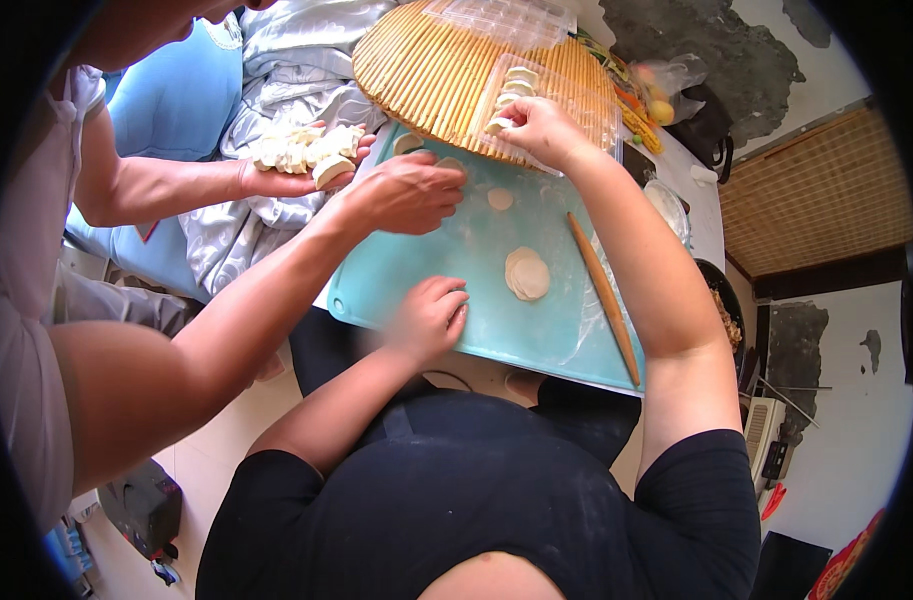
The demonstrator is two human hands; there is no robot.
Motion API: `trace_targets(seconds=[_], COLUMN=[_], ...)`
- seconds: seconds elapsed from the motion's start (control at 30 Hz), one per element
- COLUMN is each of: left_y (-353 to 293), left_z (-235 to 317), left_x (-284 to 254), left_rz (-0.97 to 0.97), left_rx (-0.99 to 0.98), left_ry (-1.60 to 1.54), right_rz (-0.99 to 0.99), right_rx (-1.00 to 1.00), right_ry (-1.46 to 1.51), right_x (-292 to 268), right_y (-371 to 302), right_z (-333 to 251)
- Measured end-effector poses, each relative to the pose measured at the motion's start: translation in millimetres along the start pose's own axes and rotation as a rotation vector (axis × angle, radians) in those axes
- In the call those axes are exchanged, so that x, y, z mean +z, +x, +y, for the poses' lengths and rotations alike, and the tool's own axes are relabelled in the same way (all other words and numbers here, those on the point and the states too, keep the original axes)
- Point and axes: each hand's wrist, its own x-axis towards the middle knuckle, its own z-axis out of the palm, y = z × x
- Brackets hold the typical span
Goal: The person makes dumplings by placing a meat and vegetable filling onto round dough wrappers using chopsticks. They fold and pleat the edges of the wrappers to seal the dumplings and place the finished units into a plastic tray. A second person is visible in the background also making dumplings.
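The right hand (546, 128) is at the near left of a clear tray (586, 108), thumb and fingertips pinching a pale dumpling (497, 126). This dumpling lies just near of a row of dumplings (518, 86) running far to near in the tray; its long axis lies roughly left to right, across that row. The right hand is nearer to it than the left hand (434, 315), which is at the near edge of the turquoise board (386, 270), fingers loosely bent and slightly parted, nothing visible in them. A co-worker's hand (408, 195) is over the board's far left.
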Motion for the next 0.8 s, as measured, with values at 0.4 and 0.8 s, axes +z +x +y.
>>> trace_targets(seconds=[0.4,0.8], left_y=[-1.3,94.6], left_z=[-7.4,27.1], left_x=[8.6,85.0], left_rz=[-0.005,-0.39], left_rx=[-0.066,-0.163], left_ry=[-0.026,0.215], right_rz=[0.511,0.387], right_rx=[0.043,0.548], right_ry=[0.346,0.879], right_x=[-2.5,37.7], right_y=[-163.5,-365.8], right_z=[-3.8,28.8])
